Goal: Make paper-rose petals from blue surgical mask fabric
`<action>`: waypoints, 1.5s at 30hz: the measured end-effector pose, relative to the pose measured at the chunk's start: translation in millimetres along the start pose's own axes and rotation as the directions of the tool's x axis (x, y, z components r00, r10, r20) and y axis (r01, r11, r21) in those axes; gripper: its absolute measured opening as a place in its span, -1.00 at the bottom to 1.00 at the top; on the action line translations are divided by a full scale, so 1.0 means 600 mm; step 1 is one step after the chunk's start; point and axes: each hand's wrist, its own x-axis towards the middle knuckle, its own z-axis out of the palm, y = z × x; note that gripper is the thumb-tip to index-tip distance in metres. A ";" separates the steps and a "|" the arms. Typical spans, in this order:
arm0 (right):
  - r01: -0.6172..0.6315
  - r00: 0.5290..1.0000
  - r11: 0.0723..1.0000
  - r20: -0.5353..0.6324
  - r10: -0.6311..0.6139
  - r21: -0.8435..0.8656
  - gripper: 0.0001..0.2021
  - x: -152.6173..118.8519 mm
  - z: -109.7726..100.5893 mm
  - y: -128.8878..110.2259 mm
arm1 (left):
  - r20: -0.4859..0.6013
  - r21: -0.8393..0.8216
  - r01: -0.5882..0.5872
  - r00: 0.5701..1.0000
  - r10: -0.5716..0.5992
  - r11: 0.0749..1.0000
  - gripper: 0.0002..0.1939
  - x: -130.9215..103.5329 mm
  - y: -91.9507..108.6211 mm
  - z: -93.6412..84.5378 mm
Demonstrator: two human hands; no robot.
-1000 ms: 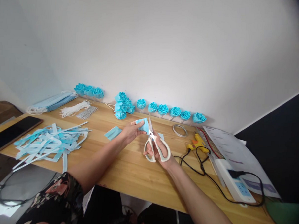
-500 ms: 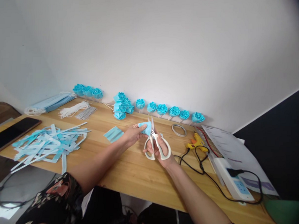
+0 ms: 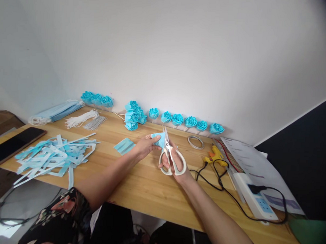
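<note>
"Where was the blue piece (image 3: 158,139) when you looked?"

"Pinched in the left hand (image 3: 145,146), thumb on top and fingers beneath, with its free edge reaching past the fingertips to the scissors (image 3: 167,145)"

"And the right hand (image 3: 178,161)?"

"Its fingers were clamped on the scissors, threaded through the pale handles, with the blades pointing away from the palm. The tips looked only slightly apart. I couldn't tell whether they had bitten into the piece, since the two overlapped at that edge"

"What did a clean cut call for, in your view?"

"A firm pinch near the cutting line, I'd say, because soft sheet tended to fold between blades instead of parting. But the left fingertips were close beside the metal, so they needed to stay back from the blades' path"

"And the scissors hand?"

"Small, even squeezes seemed wisest, blades square to the sheet, with the left fingers turning the piece rather than the right wrist twisting"

"Anything in the way?"

"Not right at the fingers. A second blue piece (image 3: 124,146) lay flat on the desk (image 3: 138,193), to the left of the pinching fingers, and the glue gun (image 3: 217,155) sat well to the right of the cutting hand"
</note>
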 end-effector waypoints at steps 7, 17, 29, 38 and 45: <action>0.062 0.998 0.987 0.011 -0.061 -0.147 -0.46 0.001 -0.015 -0.032 | -0.189 -0.011 -0.019 0.982 0.016 1.000 -0.71 0.012 0.014 -0.020; 0.243 0.884 0.315 0.343 0.318 -0.917 -0.65 -0.016 -0.042 -0.087 | -0.415 0.095 -0.130 0.896 0.158 0.987 -0.59 0.027 0.036 -0.058; 0.340 0.877 0.241 0.399 0.266 -0.909 -0.59 -0.029 -0.008 -0.066 | -0.171 0.071 -0.005 0.985 0.017 0.997 -0.64 0.018 0.022 -0.030; 0.448 0.893 -0.070 0.441 0.095 -0.891 -0.72 -0.030 0.010 -0.040 | -0.153 0.145 -0.037 0.986 0.060 0.989 -0.53 0.012 0.020 -0.022; 0.126 0.975 0.222 0.079 -0.209 -0.967 -0.53 -0.011 -0.013 -0.040 | -0.071 0.267 -0.044 0.995 0.065 0.963 -0.52 0.006 0.014 -0.011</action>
